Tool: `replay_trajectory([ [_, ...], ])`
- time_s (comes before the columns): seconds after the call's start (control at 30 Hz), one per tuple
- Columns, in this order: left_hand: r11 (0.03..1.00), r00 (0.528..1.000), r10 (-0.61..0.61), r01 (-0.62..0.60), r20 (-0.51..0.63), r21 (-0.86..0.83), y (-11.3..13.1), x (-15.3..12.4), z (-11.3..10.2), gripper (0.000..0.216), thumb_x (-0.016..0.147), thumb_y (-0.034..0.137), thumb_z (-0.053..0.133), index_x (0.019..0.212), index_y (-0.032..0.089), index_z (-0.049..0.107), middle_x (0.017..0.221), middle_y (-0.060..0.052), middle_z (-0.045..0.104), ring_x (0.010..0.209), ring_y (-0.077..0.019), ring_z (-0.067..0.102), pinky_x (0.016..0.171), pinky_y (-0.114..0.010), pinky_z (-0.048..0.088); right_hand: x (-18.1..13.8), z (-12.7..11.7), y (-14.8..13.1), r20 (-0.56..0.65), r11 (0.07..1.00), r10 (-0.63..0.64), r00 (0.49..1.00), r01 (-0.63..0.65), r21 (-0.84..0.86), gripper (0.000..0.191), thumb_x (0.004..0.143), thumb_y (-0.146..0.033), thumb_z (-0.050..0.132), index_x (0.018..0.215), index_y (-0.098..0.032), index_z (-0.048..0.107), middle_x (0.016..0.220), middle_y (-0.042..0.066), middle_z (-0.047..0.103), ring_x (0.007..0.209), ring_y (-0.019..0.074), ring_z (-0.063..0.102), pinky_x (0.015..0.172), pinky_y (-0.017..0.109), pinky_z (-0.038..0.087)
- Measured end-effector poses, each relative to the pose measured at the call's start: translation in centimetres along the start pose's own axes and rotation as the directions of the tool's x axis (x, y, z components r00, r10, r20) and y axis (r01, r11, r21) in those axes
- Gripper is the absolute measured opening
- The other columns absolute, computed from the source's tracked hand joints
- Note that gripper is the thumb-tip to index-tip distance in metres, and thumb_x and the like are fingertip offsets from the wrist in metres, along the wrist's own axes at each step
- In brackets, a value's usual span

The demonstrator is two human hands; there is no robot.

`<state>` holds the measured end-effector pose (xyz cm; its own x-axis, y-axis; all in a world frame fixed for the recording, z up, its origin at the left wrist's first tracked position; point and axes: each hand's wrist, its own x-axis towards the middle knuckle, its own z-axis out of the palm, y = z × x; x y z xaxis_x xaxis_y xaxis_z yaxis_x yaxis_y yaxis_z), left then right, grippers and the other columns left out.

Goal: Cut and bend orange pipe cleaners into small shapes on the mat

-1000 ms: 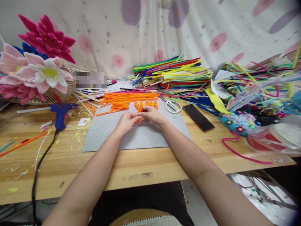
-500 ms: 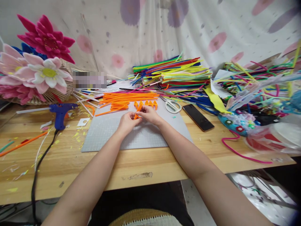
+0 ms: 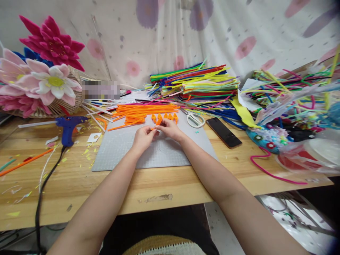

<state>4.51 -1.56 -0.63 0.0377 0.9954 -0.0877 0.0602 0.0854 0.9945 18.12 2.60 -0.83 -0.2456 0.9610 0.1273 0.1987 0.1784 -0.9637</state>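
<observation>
Over the grey cutting mat (image 3: 114, 152), my left hand (image 3: 143, 139) and my right hand (image 3: 171, 129) meet with fingertips pinched on an orange pipe cleaner piece (image 3: 159, 121). Part of that piece is hidden by the fingers. Just behind my hands, several small bent orange pieces (image 3: 170, 116) stand in a row on the mat. To their left lies a bunch of short orange pipe cleaners (image 3: 134, 119), with long orange pipe cleaners (image 3: 148, 109) behind. White-handled scissors (image 3: 195, 119) rest at the mat's back right.
A blue glue gun (image 3: 66, 129) with a black cord stands left of the mat. A phone (image 3: 223, 132) lies to the right. Colourful pipe cleaners (image 3: 196, 81) are piled at the back. Fuzzy flowers (image 3: 55, 81) fill the left; plastic-wrapped material (image 3: 310, 156) sits at right.
The orange piece between my fingers has tilted, and less of it shows below the fingertips. My left hand has shifted very slightly; the other things stay where they were.
</observation>
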Motion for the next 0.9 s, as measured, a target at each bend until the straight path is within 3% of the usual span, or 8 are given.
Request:
replay_trajectory([
  [0.1,0.988,0.988,-0.124,0.132,0.090,-0.083,1.0,-0.4,-0.5,0.016,0.067,0.027,0.068,0.069,0.012,0.064,0.069,-0.007,0.068,0.068,-0.0176,0.066,0.054,-0.025,0.050,-0.5,-0.3,-0.1,0.099,0.993,0.026,0.995,-0.037,0.115,0.024,0.060,-0.034,0.067,0.063,-0.015,0.053,0.059,-0.004,0.049,0.057,0.0077,0.040,0.054,0.022,0.030],
  [0.27,0.896,0.896,-0.282,0.374,0.343,-0.241,2.2,-0.5,-1.3,0.009,0.074,0.017,0.062,0.069,0.010,0.065,0.068,-0.009,0.068,0.063,-0.0155,0.066,0.052,-0.021,0.050,-1.3,-0.3,-0.4,0.221,0.891,0.113,0.969,-0.197,0.410,0.029,0.058,-0.036,0.071,0.066,-0.016,0.051,0.057,-0.005,0.051,0.050,0.0060,0.042,0.049,0.020,0.033],
  [0.5,0.667,0.784,-0.421,0.608,0.456,-0.430,3.1,-1.0,-1.3,0.028,0.085,0.009,0.041,0.068,0.010,0.063,0.061,-0.004,0.066,0.057,-0.0111,0.065,0.050,-0.018,0.051,-1.6,0.4,-1.2,0.278,0.736,0.118,0.953,-0.272,0.620,0.030,0.058,-0.026,0.074,0.063,-0.016,0.047,0.056,-0.004,0.056,0.050,0.0061,0.052,0.047,0.018,0.039],
  [0.57,0.679,0.802,-0.410,0.587,0.435,-0.441,3.1,-1.0,-1.2,0.026,0.084,0.008,0.043,0.068,0.010,0.063,0.061,-0.004,0.066,0.057,-0.0109,0.065,0.050,-0.017,0.051,-1.6,0.4,-1.3,0.290,0.728,0.118,0.950,-0.281,0.626,0.029,0.059,-0.027,0.074,0.064,-0.015,0.048,0.057,-0.003,0.058,0.050,0.0060,0.052,0.047,0.017,0.041],
  [0.63,0.757,0.853,-0.368,0.506,0.371,-0.413,2.8,-0.9,-1.0,0.018,0.081,0.009,0.050,0.068,0.009,0.063,0.062,-0.005,0.067,0.058,-0.0115,0.065,0.051,-0.018,0.051,-1.5,0.5,-1.2,0.289,0.735,0.128,0.949,-0.286,0.615,0.031,0.058,-0.028,0.075,0.066,-0.015,0.048,0.057,-0.004,0.057,0.050,0.0059,0.052,0.048,0.018,0.041],
  [0.77,0.933,0.970,-0.209,0.235,0.125,-0.271,2.1,-0.7,-0.6,0.007,0.071,0.012,0.063,0.065,0.008,0.062,0.063,-0.007,0.067,0.059,-0.0133,0.065,0.053,-0.020,0.052,-1.1,0.7,-0.9,0.222,0.814,0.165,0.961,-0.260,0.520,0.034,0.059,-0.035,0.074,0.071,-0.016,0.048,0.056,-0.005,0.055,0.047,0.0057,0.049,0.044,0.018,0.038],
  [0.83,0.960,0.982,-0.173,0.186,0.077,-0.210,1.9,-0.6,-0.5,0.009,0.069,0.014,0.066,0.064,0.008,0.061,0.063,-0.007,0.067,0.061,-0.0143,0.066,0.053,-0.021,0.052,-0.9,0.8,-0.9,0.157,0.872,0.178,0.971,-0.230,0.433,0.033,0.060,-0.037,0.073,0.070,-0.016,0.049,0.053,-0.007,0.052,0.044,0.0044,0.045,0.041,0.017,0.033],
  [0.9,0.956,0.972,-0.196,0.218,0.128,-0.197,1.8,-0.5,-0.6,0.008,0.069,0.015,0.065,0.067,0.008,0.062,0.066,-0.009,0.068,0.064,-0.0159,0.067,0.054,-0.022,0.052,-0.8,0.8,-0.9,0.111,0.905,0.180,0.977,-0.209,0.369,0.033,0.059,-0.037,0.073,0.067,-0.015,0.050,0.050,-0.007,0.048,0.042,0.0031,0.040,0.039,0.017,0.028],
])
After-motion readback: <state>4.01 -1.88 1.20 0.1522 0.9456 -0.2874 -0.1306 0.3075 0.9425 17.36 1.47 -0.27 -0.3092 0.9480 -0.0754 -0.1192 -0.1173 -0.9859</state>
